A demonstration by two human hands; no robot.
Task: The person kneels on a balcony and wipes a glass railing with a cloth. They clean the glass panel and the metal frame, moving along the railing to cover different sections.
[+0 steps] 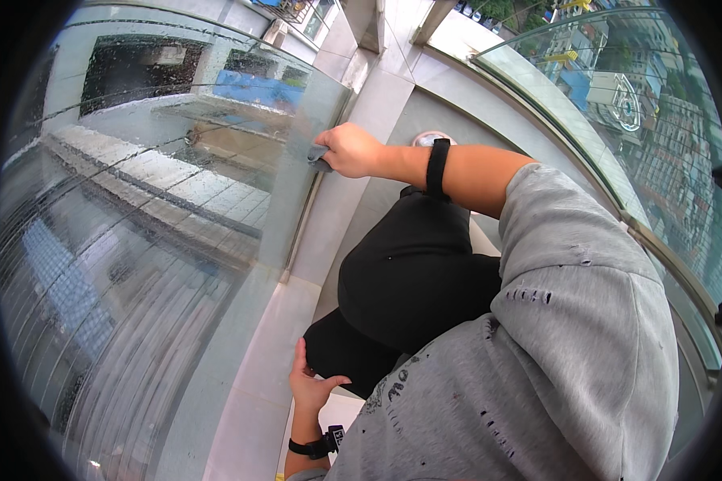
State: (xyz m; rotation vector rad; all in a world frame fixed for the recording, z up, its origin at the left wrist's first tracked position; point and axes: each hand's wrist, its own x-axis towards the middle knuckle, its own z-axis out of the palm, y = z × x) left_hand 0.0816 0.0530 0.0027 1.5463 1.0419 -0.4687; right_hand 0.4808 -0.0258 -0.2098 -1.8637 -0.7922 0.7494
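Observation:
My right hand [352, 150] is shut on a grey cloth [318, 157], which touches the lower edge of a wet glass pane [216, 198]. Water drops and streaks cover much of that pane. My left hand [314, 382] rests against the knee of my black trousers [361, 355], with its thumb spread from the fingers and nothing seen in its grasp. A black strap circles my right forearm, and a black band with a small device is on my left wrist.
A pale tiled ledge [325, 240] runs along the foot of the pane. Behind my right arm, a curved glass railing [577, 120] with a metal rail borders the narrow balcony floor [436, 111]. High buildings stand far below and beyond it. A pink shoe is by the ledge.

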